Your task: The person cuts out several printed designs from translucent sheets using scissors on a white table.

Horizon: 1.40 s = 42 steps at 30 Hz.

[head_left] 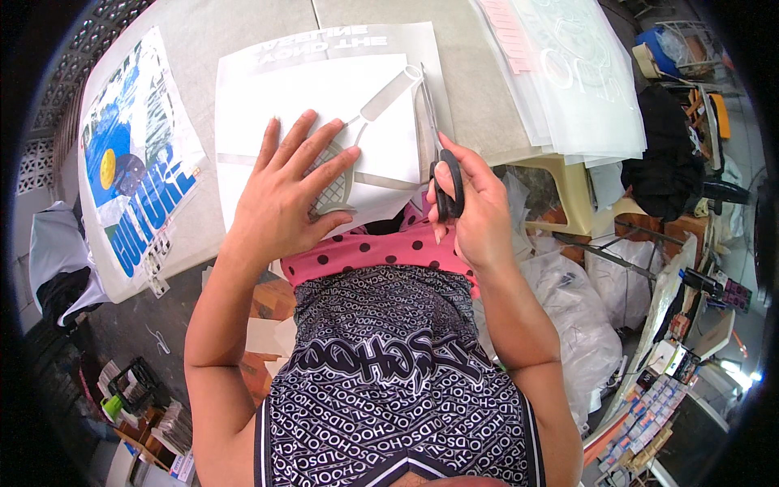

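At the frame's left edge we saw a glossy blue-and-white printed transfer sheet point(134, 162) lying on the grey table point(203, 49). Centre, our left hand point(284, 199) pressed flat, fingers spread, pinning the thin white film sheet point(324, 105) against slipping. Right of it, our right hand point(475, 207) gripped black-handled steel scissors point(442, 162), blades running up the sheet's edge

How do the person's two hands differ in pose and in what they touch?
The left hand lies flat with fingers spread on the white sheet; the right hand is curled, gripping the black-handled scissors. The left hand holds nothing; the right hand holds a tool. Both are bare and over the table's edge.
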Available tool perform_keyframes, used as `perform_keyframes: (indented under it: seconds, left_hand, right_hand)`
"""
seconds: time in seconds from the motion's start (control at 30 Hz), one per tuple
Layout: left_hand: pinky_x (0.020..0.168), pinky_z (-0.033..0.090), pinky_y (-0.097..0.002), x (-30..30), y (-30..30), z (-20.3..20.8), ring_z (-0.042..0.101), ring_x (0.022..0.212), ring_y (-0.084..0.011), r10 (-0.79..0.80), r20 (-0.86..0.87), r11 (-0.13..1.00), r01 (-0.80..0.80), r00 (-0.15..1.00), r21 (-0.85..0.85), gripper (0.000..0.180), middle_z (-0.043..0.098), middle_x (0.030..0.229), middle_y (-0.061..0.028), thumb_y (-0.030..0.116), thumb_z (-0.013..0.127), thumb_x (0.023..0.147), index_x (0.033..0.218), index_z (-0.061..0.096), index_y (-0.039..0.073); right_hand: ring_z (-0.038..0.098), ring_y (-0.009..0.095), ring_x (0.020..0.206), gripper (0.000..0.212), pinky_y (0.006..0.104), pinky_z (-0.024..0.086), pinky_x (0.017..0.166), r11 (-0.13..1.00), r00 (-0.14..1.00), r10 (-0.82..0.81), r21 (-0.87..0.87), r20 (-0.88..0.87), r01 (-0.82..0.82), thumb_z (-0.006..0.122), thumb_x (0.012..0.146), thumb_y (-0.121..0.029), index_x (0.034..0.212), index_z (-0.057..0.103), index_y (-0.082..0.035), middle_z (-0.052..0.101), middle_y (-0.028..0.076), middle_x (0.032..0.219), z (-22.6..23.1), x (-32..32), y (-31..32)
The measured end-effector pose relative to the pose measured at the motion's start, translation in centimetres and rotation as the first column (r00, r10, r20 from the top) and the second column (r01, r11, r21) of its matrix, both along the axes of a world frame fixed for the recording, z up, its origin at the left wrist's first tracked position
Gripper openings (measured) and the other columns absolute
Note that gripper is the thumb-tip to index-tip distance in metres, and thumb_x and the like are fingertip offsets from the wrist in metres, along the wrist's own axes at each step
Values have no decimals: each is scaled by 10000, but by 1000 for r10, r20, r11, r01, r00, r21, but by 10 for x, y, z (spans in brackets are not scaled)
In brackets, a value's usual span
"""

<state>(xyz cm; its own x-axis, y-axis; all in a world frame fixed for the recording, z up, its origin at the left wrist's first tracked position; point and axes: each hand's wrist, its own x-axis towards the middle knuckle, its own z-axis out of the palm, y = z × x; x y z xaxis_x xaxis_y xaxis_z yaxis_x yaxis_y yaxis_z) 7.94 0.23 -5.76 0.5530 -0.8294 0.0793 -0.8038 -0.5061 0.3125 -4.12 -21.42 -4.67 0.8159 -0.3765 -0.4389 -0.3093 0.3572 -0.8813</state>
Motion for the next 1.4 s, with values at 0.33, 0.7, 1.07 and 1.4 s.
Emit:
perform_keyframes:
  seconds: [0.33,0.7,1.07,1.4]
  left_hand:
    - [1274,141,-521,-1,0,-1,299,1509,-279,14,2,1000,-14,1000,0,928,444,1569,-24,425,882,549,1418,582,302]
    - [1279,135,-515,0,1,-3,297,1509,-270,17,-6,1000,-17,1000,-11,929,436,1574,-13,405,891,541,1413,584,309]
    - [1274,143,-521,0,0,1,302,1505,-287,14,-16,1000,-15,1000,-8,890,442,1569,-27,369,880,568,1407,596,280]
    - [1273,145,-524,1,1,0,305,1505,-289,12,-23,1000,-12,1000,-15,892,444,1568,-28,371,880,565,1406,597,280]
  right_hand:
    - [524,63,534,436,230,403,376,999,1000,-22,-42,-15,21,638,999,-142,1417,549,-52,561,7,742,1,3,1]
    - [521,51,554,449,227,395,397,997,999,-16,-81,-42,13,643,994,-133,1424,544,-49,569,-6,738,1,9,3]
    - [520,41,602,468,211,440,535,986,999,12,-165,-47,-20,658,989,-140,1428,540,-27,599,-15,772,-1,3,5]
    - [520,62,582,433,233,422,526,969,998,28,-242,-54,-40,639,984,-119,1389,553,9,583,0,697,2,18,2]
